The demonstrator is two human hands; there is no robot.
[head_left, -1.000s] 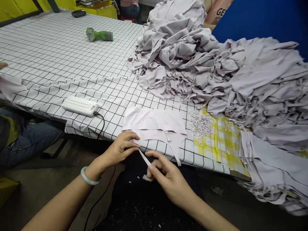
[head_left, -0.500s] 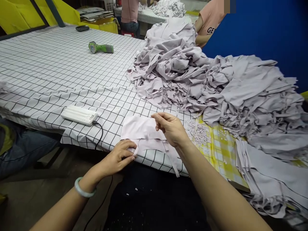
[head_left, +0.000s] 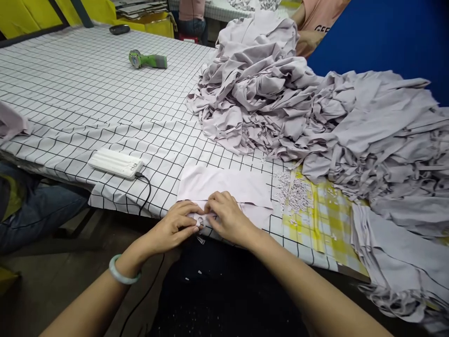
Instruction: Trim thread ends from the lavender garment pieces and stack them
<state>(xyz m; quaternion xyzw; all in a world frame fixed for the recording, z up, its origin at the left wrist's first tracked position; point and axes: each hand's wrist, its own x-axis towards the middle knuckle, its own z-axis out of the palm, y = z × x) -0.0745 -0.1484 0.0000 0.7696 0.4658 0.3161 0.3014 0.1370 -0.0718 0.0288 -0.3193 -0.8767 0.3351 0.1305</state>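
A pale pink piece of fabric (head_left: 224, 182) lies flat at the table's front edge, a seam or fold running across it. My left hand (head_left: 178, 222) is closed on a narrow strap (head_left: 198, 222) at the fabric's near left part, with thumb and fingers pinched together. Right beside it, my right hand (head_left: 226, 217) has its fingers bent and pressed on the same strap area; its fingertips nearly touch those of my left hand. Between them a small rounded loop shows, too small to make out. The fabric's right end extends past my right hand.
A large heap of greyish-pink garments (head_left: 259, 93) covers the right side. Small scraps (head_left: 296, 194) lie on yellow checked cloth (head_left: 326, 224). A white power bank (head_left: 115, 164) with a black cable sits left; a green handheld tool (head_left: 147, 60) lies farther back. A co-worker's arm (head_left: 308, 42) shows behind the heap.
My right hand has come down and left from above the fabric to meet my left hand at the strap. The dangling strip at the right no longer shows. My left hand stays in place.
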